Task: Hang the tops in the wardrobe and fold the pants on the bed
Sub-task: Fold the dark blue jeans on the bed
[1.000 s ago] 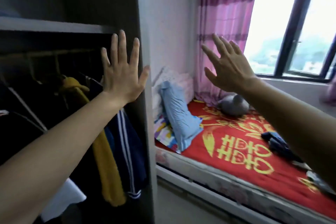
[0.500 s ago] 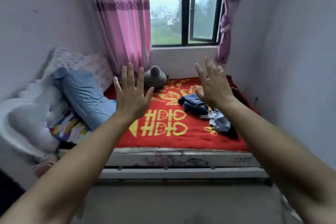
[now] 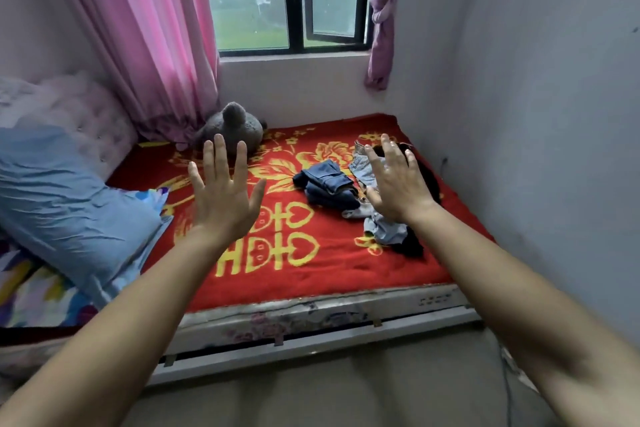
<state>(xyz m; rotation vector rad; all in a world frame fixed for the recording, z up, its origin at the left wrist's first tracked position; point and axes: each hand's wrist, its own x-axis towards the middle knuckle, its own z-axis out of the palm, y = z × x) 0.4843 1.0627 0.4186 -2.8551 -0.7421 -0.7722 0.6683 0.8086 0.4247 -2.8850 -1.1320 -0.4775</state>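
At the far left a blue pillow (image 3: 69, 204) lies by the tufted headboard (image 3: 86, 114), apart from the clothes. The left hand (image 3: 225, 198) hovers above the red blanket (image 3: 346, 270) of the bed (image 3: 311, 312), in front of a grey plush toy (image 3: 235, 128). Its fingers (image 3: 219, 159) are straight and spread, and it holds nothing.

To its right lies the heap of clothes. Dark blue jeans (image 3: 327, 184) are crumpled in a ball, pale denim pants (image 3: 384, 229) sprawl touching them, and a black garment (image 3: 412, 246) lies partly under them on the wall side. Nothing here is folded, so the pants step looks not yet begun.

The right hand (image 3: 398, 184) hangs over the pale denim, fingers apart and slightly bent, gripping nothing. It reads as a reach for the heap, both palms open to take cloth. The wardrobe is out of view.
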